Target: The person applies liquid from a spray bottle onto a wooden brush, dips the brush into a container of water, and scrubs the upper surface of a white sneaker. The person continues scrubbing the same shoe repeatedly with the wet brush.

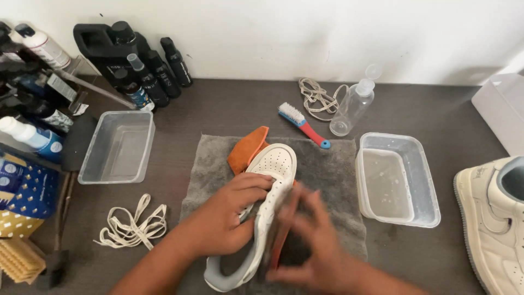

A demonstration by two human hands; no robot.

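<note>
While the white sneaker (267, 202) lay on its side on the grey towel (322, 180) at mid surface (229, 109), the left hand (226, 218) was closed around its upper, fingers curled over the laced side, thumb under; heel end grey and partly cut by the frame bottom; right hand (314, 240) was motion-blurred against the sole side, fingers spread, and whether it gripped anything I could not tell; a dark patch under that hand was unreadable; an orange cloth (246, 148) stuck out from behind the toe, mostly hidden by the shoe; blue-and-red brush (303, 127) lay just past the towel's far edge; clear bottle (353, 106) beside it, tan laces (317, 97) behind; clear tub with water (397, 180) to the right of the towel, empty-looking tub (117, 146) to the left; white laces (134, 224) near the left forearm; second sneaker (491, 218) cut off at right edge; black bottles (147, 68) along the wall, more bottles at left cropped and crowded, hard to separate; wooden brush (19, 261) partly out of frame.
</note>
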